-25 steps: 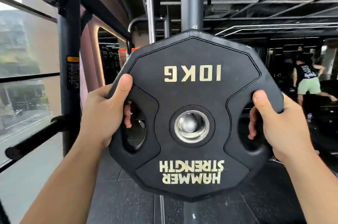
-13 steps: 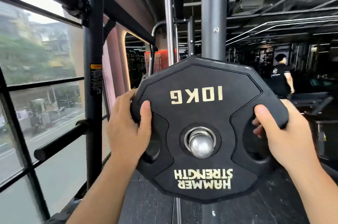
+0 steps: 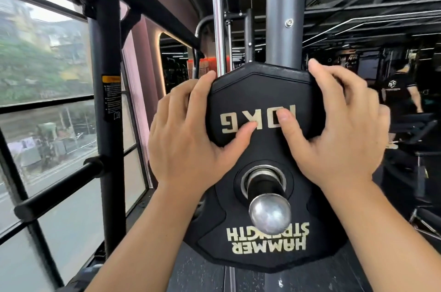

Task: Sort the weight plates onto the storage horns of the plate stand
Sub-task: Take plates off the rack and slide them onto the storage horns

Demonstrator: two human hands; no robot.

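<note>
A black 10 kg Hammer Strength plate point(image 3: 214, 239) hangs upside down on a storage horn point(image 3: 269, 216), whose chrome cap sticks out through the centre hole towards me. The horn belongs to the grey upright post point(image 3: 284, 10) behind the plate. My left hand point(image 3: 188, 134) holds the plate's upper left rim, fingers over the edge and thumb on the face. My right hand point(image 3: 338, 139) grips the upper right rim the same way, its thumb on the "10KG" lettering.
A black rack upright point(image 3: 105, 76) stands at the left by the window, with a bare black peg point(image 3: 59, 191) jutting out low. A chrome bar point(image 3: 218, 17) runs vertically beside the post. A person point(image 3: 401, 93) stands at the far right among dark gym machines.
The plate slid further back along the horn, so the chrome cap now stands well proud of it. Both hands left the side grip holes and moved up to the top rim.
</note>
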